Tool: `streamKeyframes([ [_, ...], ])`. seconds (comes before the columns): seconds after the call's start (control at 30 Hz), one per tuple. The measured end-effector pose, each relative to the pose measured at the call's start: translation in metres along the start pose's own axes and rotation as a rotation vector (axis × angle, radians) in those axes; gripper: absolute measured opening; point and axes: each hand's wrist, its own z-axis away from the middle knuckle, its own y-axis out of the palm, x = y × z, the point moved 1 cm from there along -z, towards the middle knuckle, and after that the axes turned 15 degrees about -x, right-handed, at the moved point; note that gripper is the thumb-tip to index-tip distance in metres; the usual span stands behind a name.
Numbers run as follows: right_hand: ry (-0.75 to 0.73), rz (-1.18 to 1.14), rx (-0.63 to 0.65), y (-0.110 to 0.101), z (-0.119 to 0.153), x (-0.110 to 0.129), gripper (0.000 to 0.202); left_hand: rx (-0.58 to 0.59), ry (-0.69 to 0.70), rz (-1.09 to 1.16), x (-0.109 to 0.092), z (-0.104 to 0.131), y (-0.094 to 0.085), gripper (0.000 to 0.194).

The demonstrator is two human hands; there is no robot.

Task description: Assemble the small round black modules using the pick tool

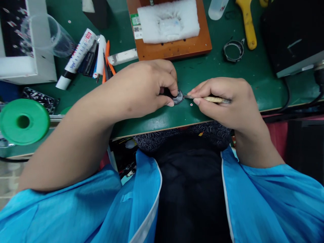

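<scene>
Between the thumb and fingers of my left hand point(154, 87) is a small round dark part point(178, 98) with a shiny rim, held low over the green table. My fingers cover its left side, so I cannot make out its exact kind. My right hand point(222, 98) grips a thin tool with a pale wrapped handle point(214, 99) and a narrow metal tip. That tip reaches the right edge of the round part; whether it presses on it I cannot tell. A tiny white-and-red bit point(191, 104) lies on the table just below the tip.
An orange-brown block point(172, 50) with a white foam pad point(169, 22) stands behind my hands. A dark ring-shaped frame point(233, 50) and a yellow-handled tool point(246, 25) lie back right. Markers point(76, 59), a clear cup point(48, 35) and a green spool point(24, 121) occupy the left.
</scene>
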Motion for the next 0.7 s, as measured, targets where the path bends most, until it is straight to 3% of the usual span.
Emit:
streamKeyframes([
  [0.17,0.023,0.022,-0.013,-0.0011,0.0021,0.001,0.014,0.019,-0.008,-0.057,-0.0036,-0.0005,-0.0041,0.046],
  [0.37,-0.001,0.017,-0.01,0.0007,0.0029,-0.0003,0.015,-0.046,0.019,-0.058,-0.002,0.0046,-0.0054,0.027],
  [0.7,-0.005,0.051,-0.004,0.0003,0.0031,0.0001,0.017,-0.018,0.008,-0.081,-0.0063,0.002,-0.0044,0.029],
])
